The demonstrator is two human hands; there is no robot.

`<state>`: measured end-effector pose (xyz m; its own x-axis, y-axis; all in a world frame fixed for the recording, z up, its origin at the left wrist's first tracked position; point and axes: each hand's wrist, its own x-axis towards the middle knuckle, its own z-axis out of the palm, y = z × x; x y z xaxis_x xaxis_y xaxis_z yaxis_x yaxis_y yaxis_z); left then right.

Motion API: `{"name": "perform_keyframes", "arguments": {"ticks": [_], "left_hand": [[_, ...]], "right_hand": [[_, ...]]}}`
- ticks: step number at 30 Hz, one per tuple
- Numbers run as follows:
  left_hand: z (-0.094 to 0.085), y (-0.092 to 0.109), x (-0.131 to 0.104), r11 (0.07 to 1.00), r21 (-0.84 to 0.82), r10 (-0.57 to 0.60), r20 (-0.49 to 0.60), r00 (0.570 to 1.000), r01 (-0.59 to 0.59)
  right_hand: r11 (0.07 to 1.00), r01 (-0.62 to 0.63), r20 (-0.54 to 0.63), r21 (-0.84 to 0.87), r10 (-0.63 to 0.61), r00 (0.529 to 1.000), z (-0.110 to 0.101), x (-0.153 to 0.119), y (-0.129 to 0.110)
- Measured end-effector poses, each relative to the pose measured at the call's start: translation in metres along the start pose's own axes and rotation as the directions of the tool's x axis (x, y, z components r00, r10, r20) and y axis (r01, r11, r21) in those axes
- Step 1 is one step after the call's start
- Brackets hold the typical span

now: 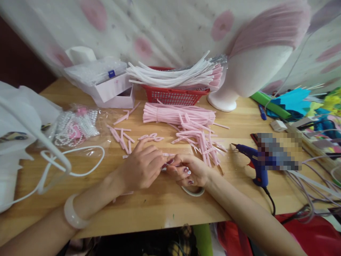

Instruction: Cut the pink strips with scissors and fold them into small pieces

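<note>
My left hand, with a pale bangle on its wrist, meets my right hand over the middle of the table. Both are closed, fingertips pinched together; whatever small thing they grip is mostly hidden. Just beyond the fingers lie small looped pieces of pink pipe cleaner. Short cut pink pipe cleaners are scattered past my left hand. Behind my right hand is a loose pile of bent pink pipe cleaners. A round ring-shaped item, perhaps a tape roll, sits partly under my right hand.
A bundle of pink pipe cleaners lies before a red basket heaped with white ones. A blue glue gun rests at right, near cables. A foam head, bagged beads, boxes and a white cord surround the workspace.
</note>
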<state>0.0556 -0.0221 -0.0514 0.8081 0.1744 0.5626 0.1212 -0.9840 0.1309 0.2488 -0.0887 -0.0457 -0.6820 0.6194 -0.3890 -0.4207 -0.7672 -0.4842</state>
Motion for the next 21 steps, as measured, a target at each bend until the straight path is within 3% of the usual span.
{"name": "perform_keyframes", "arguments": {"ticks": [7,13,17,21], "left_hand": [[-0.001,0.002,0.0,0.998,0.02,0.059,-0.01,0.998,-0.058],[-0.006,0.007,0.006,0.993,0.036,0.111,-0.022,0.994,-0.111],[-0.003,0.009,0.007,0.984,-0.179,0.009,0.011,1.0,-0.006],[-0.008,0.012,0.008,0.875,-0.418,-0.193,0.166,0.967,0.246]], "right_hand": [[1.0,-0.01,0.03,-0.013,0.01,0.999,-0.002,0.001,0.002],[0.993,0.014,-0.037,-0.116,-0.019,0.999,-0.001,0.002,0.002],[0.961,0.096,-0.122,-0.258,-0.131,0.984,0.002,0.002,0.003],[0.872,0.206,-0.195,-0.443,-0.318,0.928,0.009,-0.002,0.005]]}}
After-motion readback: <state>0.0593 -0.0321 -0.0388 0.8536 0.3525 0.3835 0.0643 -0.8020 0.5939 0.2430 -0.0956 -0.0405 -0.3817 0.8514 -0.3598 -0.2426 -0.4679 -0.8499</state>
